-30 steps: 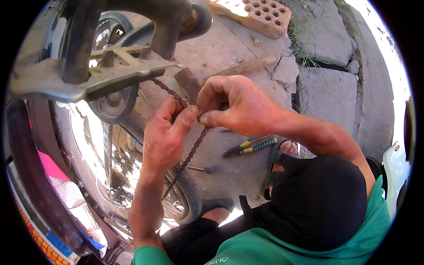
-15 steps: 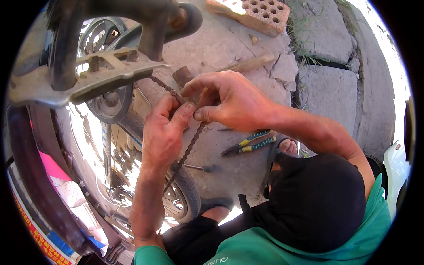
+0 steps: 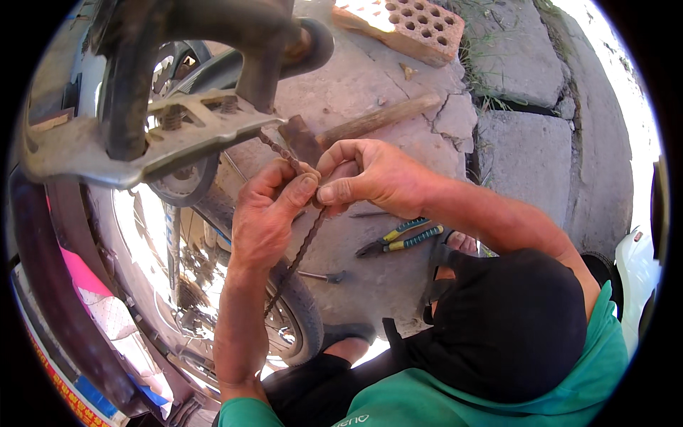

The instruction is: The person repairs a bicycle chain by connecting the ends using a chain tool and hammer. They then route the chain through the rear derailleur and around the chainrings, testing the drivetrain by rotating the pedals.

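Head camera view: Just right of a scuffed metal pedal, a person in a green top works bare-handed on a bicycle chain. The left hand has thumb and forefinger clamped together on the chain; the right hand meets it there, thumb drawn in against the fingers and apparently pinching the same stretch, though the exact contact is hidden. Both hands seem set tip to tip because the links are small and flexible, and a grip on either side keeps the slack part from sagging. The chain looks dark and rust-brown, its links grimy. One run climbs toward the pedal and disappears behind it; the other hangs below the pedal, slightly bowed, across a tyre. Pliers with yellow-and-teal handles lie on the concrete, right of and below the pedal, probably left there for easy reach. A wooden-handled hammer rests right of the pedal, and a perforated brick sits farther off, above and right of it.
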`<state>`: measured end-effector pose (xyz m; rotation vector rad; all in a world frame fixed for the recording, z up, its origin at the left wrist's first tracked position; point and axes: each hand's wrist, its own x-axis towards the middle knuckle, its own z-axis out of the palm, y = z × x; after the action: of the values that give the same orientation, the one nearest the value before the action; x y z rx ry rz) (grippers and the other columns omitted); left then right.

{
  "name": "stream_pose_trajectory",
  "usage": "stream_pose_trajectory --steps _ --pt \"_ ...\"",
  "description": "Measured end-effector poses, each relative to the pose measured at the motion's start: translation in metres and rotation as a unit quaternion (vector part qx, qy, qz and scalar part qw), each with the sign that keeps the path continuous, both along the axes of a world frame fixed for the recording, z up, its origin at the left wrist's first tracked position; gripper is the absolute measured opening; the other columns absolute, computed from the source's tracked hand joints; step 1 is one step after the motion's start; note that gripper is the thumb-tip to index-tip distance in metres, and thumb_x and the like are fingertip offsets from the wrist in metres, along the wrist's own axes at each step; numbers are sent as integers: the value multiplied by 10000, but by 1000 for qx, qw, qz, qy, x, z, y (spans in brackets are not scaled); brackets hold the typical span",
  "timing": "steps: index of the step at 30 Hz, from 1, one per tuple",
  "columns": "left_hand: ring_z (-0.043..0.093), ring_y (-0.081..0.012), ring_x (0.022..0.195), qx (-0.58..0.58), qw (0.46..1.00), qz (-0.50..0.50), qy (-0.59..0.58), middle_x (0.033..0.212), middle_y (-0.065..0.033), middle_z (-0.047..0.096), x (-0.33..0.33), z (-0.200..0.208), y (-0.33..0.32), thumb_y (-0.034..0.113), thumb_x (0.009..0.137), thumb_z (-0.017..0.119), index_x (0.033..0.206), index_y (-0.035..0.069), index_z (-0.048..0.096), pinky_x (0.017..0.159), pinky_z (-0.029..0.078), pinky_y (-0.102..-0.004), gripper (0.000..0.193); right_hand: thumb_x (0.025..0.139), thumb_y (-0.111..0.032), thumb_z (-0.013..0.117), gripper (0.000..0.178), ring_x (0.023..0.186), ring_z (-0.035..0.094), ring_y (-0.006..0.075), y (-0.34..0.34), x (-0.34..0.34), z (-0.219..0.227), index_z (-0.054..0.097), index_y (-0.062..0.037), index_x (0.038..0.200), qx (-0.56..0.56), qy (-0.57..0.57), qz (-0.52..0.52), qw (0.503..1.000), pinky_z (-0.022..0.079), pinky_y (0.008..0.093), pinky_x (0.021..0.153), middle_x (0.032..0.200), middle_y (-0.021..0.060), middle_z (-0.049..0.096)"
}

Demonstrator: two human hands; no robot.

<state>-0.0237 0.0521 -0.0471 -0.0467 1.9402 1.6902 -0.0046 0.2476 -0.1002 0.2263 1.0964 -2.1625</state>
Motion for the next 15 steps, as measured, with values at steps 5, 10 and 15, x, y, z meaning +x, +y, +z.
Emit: stream_pose_trajectory --steps 5,10,15 --pt "581 -122 909 58 995 -53 -54 932 -11 637 -9 3 -13 139 920 676 1046 6 670 866 455 -280 183 807 -123 813 450 840 695 174 -4 -1 4 544 41 1128 -3 27 18 999 565 298 798 931 117 701" --pt "611 -123 885 82 986 -125 -78 960 -22 634 -18 16 -18 113 881 716 1031 -9 668 837 488 -276 199 790 -155 822 489 835 695 176 -5 0 4 548 41 1145 -20 43 19 999 542 292 802 940 125 699" --pt "604 -127 921 48 983 -170 -43 982 -31 606 -24 19 -23 84 856 737 1009 -14 660 830 496 -286 197 792 -169 821 493 849 691 180 -8 -3 4 551 39 1148 -38 43 36 998 538 298 818 953 131 693"
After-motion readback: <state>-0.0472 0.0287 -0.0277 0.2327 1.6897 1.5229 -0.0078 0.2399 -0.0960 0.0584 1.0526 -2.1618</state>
